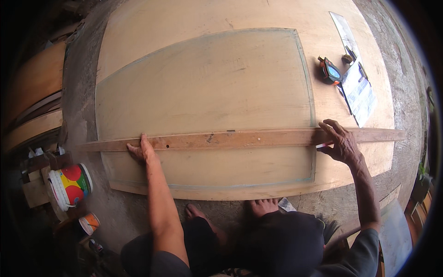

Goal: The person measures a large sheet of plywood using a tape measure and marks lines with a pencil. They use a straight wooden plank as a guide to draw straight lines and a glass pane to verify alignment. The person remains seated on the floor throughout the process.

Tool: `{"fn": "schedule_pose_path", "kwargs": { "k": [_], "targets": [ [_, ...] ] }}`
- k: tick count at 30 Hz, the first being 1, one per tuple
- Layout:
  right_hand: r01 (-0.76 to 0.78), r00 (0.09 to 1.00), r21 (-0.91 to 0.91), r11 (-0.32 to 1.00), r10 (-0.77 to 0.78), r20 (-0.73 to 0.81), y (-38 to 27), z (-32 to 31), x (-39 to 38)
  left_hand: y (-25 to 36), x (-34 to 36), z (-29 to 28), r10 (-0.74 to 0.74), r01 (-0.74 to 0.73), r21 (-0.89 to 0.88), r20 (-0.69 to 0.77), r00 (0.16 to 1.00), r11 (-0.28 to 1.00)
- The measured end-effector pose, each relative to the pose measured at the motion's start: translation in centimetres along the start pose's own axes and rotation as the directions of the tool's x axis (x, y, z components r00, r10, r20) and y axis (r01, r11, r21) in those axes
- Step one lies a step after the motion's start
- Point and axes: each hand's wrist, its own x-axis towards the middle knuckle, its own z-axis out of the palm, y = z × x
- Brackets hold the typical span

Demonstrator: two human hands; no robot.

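A long brown wooden straightedge (203,141) lies across a clear glass pane (207,83) with greenish edges. The pane rests flat on a large plywood sheet (166,18). My left hand (144,148) grips the straightedge near its left end, thumb spread along the near side. Over toward the right, past the pane's right edge, my right hand (342,142) rests at the straightedge with fingers bent. Between its thumb and fingers is a small white stick (324,145) with a reddish part; its exact kind is unclear.
A tape measure (331,71), papers (359,94), pens and a clear strip (344,34) lie on the plywood at far right. At left stand a colourful bucket (74,184), a smaller orange-and-white tub (89,223) and stacked boards (39,83). My feet are at the near edge.
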Motion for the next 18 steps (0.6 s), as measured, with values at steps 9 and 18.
{"fn": "schedule_pose_path", "kwargs": {
  "k": [9,18],
  "targets": [
    [-0.018,0.999,-0.028,0.999,0.019,0.051,-1.1,1.2,0.3,0.9,-2.1,-0.6,0.011,-0.009,-0.538,0.0,1.0,0.843],
    [0.009,1.0,-0.033,0.999,-0.008,0.022,-0.5,1.8,0.2,1.3,-2.6,-0.6,-0.036,0.023,-0.603,-0.01,0.999,0.798]
  ]
}}
